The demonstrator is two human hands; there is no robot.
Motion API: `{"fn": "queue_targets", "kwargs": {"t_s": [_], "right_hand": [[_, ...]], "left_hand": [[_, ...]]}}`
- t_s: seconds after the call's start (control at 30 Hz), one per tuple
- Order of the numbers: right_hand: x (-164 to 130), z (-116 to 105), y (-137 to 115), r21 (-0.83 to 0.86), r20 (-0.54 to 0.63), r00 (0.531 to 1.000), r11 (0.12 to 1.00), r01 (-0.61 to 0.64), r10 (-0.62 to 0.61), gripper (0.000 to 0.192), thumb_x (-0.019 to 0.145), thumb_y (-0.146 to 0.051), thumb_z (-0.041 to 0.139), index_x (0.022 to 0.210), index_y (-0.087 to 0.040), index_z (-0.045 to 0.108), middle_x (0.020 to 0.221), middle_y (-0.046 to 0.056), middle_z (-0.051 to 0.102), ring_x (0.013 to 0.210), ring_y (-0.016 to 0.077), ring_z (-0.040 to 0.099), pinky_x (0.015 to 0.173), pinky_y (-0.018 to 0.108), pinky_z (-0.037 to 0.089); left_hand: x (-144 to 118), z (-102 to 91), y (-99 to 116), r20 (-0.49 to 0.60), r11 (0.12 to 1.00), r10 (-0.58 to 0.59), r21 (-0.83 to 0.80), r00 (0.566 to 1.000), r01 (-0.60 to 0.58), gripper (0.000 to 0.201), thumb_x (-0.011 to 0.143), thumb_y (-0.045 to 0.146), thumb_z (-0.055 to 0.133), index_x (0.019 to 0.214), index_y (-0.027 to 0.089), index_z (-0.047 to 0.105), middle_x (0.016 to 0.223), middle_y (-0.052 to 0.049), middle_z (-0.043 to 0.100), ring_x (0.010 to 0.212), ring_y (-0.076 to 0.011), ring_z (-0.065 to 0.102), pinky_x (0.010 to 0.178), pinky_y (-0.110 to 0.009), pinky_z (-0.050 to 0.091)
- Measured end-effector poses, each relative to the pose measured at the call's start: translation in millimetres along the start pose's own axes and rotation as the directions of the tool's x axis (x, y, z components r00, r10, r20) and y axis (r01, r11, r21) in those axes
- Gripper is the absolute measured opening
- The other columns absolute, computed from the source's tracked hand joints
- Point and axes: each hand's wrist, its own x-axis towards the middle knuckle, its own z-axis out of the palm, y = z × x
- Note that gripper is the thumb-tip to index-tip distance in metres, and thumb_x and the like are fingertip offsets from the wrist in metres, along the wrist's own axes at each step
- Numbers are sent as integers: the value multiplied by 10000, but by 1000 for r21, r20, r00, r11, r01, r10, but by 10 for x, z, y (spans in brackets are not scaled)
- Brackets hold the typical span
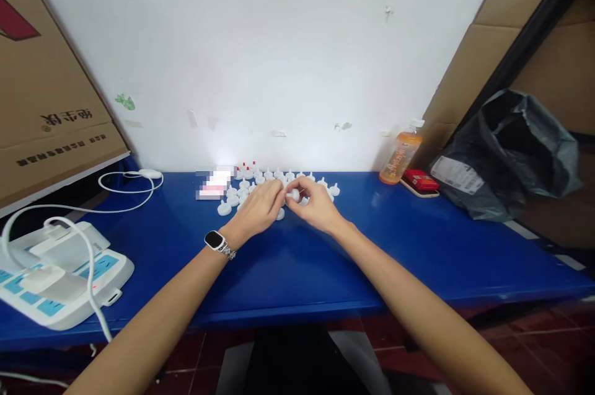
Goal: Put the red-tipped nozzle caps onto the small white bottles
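Observation:
My right hand (318,206) pinches a small white nozzle cap (294,195) between thumb and fingers. My left hand (260,206) meets it from the other side, its closed fingertips on the same piece and partly hiding it. Several similar white caps with pointed spouts, such as one white cap (224,208) at the left, stand on the blue table (288,271) around and behind my hands. A few with red tips (248,169) are grouped at the back. On my left wrist is a watch (214,239).
A white power strip (106,283) with plugs and cables lies at the left, beside a large cardboard box (51,85). At the right are an orange drink bottle (400,153), a red box (422,180) on a phone (418,191), and a grey plastic bag (497,165). A white wall (279,60) rises behind.

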Motion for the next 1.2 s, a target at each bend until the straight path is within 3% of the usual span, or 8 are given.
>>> {"fn": "queue_targets", "kwargs": {"t_s": [0.17,0.3,0.43,0.53,0.7,0.83,1.0,1.2], "right_hand": [[-21,-32,-37,153,43,999,988,-9,2,333,863,-407,697,1132,-216,650,839,2,669,759,157,618,747,310,495],[2,-28,-23,412,226,963,882,-229,145,486,861,-675,631,926,-194,649,715,22,695,641,161,635,679,314,484],[35,31,-21,452,339,917,819,-353,208,632,911,-767,445,702,-187,586,566,43,643,524,149,570,601,306,417],[25,42,-72,399,244,956,881,-254,165,539,894,-722,529,819,-192,595,653,26,653,595,154,586,625,301,427],[6,-134,-68,109,-46,997,992,-63,68,312,866,-474,682,984,-237,515,775,-29,630,663,136,553,663,276,441],[27,-220,75,76,-27,989,987,-142,145,216,865,-384,649,969,-239,528,794,-19,672,676,146,589,670,277,467],[6,-170,241,39,75,976,977,-208,205,143,864,-332,629,964,-248,570,883,-3,717,724,167,621,699,301,492],[-13,-217,205,-51,-67,989,990,-133,130,173,840,-389,699,921,-237,688,1101,57,634,1032,208,597,832,321,485]], "left_hand": [[20,-18,0,-105,985,-116,-143,988,101,337,1085,394,280,834,224,427,802,-22,538,744,-189,526,713,-342,402],[-24,-71,37,-49,978,-72,-198,996,61,326,1088,407,279,888,221,457,853,-27,538,799,-189,538,763,-344,422],[-31,-57,92,-43,978,-27,-207,999,17,345,1083,420,300,856,217,464,839,-31,543,811,-190,543,769,-339,422],[4,-31,98,-123,954,-134,-283,983,95,408,1067,488,319,789,216,443,750,-14,520,708,-172,503,687,-325,402],[85,-143,-116,-265,868,-381,-432,886,244,537,1050,594,246,673,229,358,609,2,412,600,-160,416,618,-323,392],[219,-242,-397,-250,956,-269,-185,930,227,363,1043,483,375,843,221,527,853,-46,610,835,-205,551,806,-358,458],[494,-180,-595,20,969,-180,178,983,174,287,979,394,497,940,201,705,1057,-119,653,1021,-300,550,944,-471,451],[482,-126,-650,-8,964,-214,159,977,213,393,1007,434,447,1152,203,731,1160,-132,641,1100,-312,542,996,-493,439]]}}
